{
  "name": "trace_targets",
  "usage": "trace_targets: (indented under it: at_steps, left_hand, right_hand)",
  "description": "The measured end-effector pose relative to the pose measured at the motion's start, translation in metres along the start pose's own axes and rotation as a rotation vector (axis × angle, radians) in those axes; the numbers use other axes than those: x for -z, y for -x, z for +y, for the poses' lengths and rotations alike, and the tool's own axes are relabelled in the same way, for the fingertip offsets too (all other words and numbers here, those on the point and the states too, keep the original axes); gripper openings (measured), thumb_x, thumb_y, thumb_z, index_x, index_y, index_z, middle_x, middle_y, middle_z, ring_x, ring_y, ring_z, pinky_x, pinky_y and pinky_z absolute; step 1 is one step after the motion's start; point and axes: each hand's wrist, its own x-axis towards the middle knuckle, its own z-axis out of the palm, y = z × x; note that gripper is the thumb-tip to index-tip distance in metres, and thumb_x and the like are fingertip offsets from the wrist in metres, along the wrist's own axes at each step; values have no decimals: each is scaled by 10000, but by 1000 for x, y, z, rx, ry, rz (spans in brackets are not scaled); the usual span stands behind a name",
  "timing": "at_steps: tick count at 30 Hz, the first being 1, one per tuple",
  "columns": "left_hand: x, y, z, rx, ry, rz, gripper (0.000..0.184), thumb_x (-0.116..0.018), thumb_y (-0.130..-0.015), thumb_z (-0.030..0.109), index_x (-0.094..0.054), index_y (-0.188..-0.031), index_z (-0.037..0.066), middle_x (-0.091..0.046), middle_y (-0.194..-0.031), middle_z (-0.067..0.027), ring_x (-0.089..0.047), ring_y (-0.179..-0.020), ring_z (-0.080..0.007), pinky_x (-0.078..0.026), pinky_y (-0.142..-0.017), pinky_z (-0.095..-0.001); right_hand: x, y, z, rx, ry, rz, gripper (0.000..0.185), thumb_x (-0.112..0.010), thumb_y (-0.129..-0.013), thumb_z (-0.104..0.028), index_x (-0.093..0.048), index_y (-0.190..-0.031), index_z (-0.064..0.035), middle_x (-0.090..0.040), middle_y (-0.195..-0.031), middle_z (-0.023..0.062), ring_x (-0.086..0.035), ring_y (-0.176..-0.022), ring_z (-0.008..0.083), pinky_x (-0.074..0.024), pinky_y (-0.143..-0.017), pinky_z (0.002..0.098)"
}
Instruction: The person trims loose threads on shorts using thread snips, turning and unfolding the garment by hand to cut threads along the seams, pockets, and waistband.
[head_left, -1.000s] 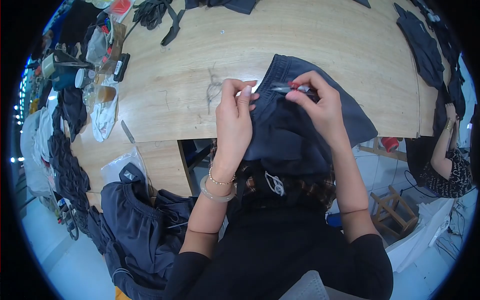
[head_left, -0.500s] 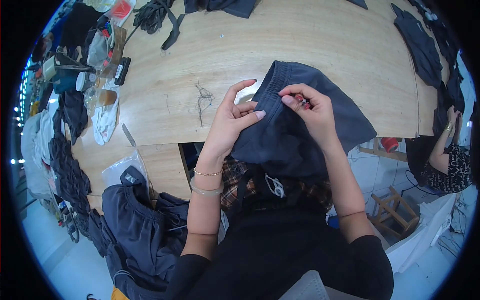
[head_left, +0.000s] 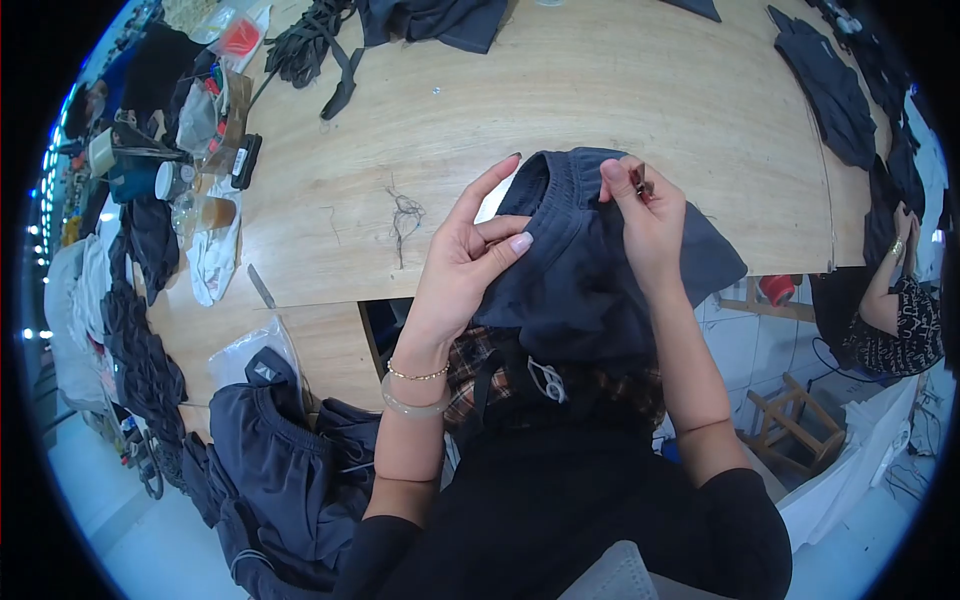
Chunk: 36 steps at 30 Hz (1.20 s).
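A dark blue-grey garment (head_left: 590,290) with a gathered elastic waistband (head_left: 562,205) hangs over the table's near edge in front of me. My left hand (head_left: 465,250) pinches the waistband's left edge between thumb and fingers, its index finger stretched out. At the upper right of the waistband, my right hand (head_left: 645,215) is closed around a small dark red metal tool (head_left: 641,182), partly hidden by the fingers. Loose dark threads (head_left: 403,222) lie on the table left of my left hand.
More dark garments (head_left: 275,450) lie at the lower left. Bottles (head_left: 175,180), white cloth (head_left: 212,255) and a thin blade (head_left: 261,286) are along the left of the wooden table (head_left: 720,120). A wooden stool (head_left: 795,425) and another person's arm (head_left: 885,275) are at right.
The tool has turned upright in my right hand, which has shifted up and right of the waistband. My left hand has moved from near the tool onto the waistband edge, which now gapes more.
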Motion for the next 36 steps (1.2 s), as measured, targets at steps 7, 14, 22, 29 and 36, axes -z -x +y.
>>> trace_targets:
  at_steps: [7,14,22,29,36]
  left_hand:
    - [-9,-1,0,-43,-66,4,672,-556,-931,-63,-273,-1522,84,-691,-988,-89,-609,-914,-75,-460,-838,-191]
    - [-2,4,1,-27,-32,65,665,-591,-924,-44,-295,-1509,66,-702,-991,-98,-614,-903,-64,-473,-841,-190]
    - [-9,-1,3,-21,34,104,629,-611,-914,-42,-343,-1477,38,-710,-985,-117,-641,-910,-80,-511,-825,-207]
    - [-12,-1,3,-17,-3,141,587,-595,-915,-48,-386,-1456,40,-711,-976,-106,-628,-889,-59,-494,-810,-187]
    - [-16,0,3,-23,3,145,564,-586,-915,-52,-406,-1442,35,-712,-987,-105,-619,-884,-45,-479,-793,-170]
  right_hand:
    - [-11,-4,-30,333,317,-371,55,-685,-798,18,-630,-796,13,-658,-736,56,-605,-712,124,-464,-625,290]
    - [14,-42,-17,-2,613,56,222,-691,-895,-206,-625,-875,5,-553,-709,59,-496,-645,152,-413,-603,285]
    - [9,16,-39,337,585,7,242,-767,-789,-204,-659,-934,-44,-589,-836,69,-565,-797,222,-457,-674,314]
    - [4,23,-40,487,737,-1,233,-778,-773,-197,-666,-922,-56,-569,-793,43,-549,-763,212,-445,-636,310]
    - [2,23,-36,528,743,2,232,-782,-763,-200,-673,-913,-60,-548,-771,34,-538,-738,199,-432,-621,306]
